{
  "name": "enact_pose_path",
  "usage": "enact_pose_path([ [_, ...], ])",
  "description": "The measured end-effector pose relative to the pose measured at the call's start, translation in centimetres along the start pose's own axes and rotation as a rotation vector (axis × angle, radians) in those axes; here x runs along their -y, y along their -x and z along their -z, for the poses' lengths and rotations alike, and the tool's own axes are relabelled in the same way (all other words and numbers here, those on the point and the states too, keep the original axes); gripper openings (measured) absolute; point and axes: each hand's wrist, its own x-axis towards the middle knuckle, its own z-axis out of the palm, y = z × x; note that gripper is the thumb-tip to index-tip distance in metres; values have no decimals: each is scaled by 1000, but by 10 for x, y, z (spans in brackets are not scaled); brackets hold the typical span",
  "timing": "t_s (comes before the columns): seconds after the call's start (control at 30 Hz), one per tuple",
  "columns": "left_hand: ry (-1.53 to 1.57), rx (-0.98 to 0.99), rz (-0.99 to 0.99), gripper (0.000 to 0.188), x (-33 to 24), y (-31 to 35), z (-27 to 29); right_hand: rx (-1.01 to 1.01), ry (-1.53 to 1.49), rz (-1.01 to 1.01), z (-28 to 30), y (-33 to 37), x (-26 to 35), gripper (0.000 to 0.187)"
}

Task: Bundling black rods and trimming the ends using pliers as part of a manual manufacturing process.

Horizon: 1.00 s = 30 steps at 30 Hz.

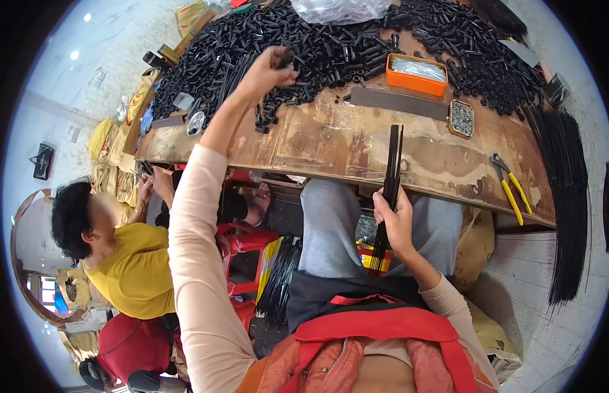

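Observation:
My left hand [268,73] reaches out over the near left part of a big heap of short black tubular parts [331,49]. Its fingers are curled around a small black part [283,57], partly hidden by the fingers. Close to my lap, at the table's front edge, my right hand [395,219] grips a bundle of thin black rods [392,160]. The rods stand nearly upright in the picture, their upper ends over the wooden table [304,141] and their lower ends over my lap.
An orange box of clear sticks [416,88], a dark flat bar [396,102], a small tin of metal bits [461,119] and yellow-handled pliers [509,190] lie on the table. Long black rods [563,196] hang over its right edge. A co-worker in yellow [131,268] sits left, near a red stool [242,245].

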Motion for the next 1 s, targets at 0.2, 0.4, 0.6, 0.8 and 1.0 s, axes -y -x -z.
enact_pose_path([
  [0.2, -652, -213, -175, 32, 68, 25, -41, 2, 42, 9, -2, -1, 1, 10],
  [0.4, -830, -231, -69, 48, 81, 2, -52, 1, 16, 10, -8, 3, 1, 11],
  [0.6, -701, -486, -130, 33, 65, 16, -62, -11, 63, 46, -8, 8, 5, 12],
  [0.8, 322, 228, 37, 33, -3, 78, -142, 216, -26, 110, -5, 15, -12, 41],
  [1.0, 275, 569, -503, 23, -177, 190, -150, 187, 157, -19, 27, 26, -33, 39],
])
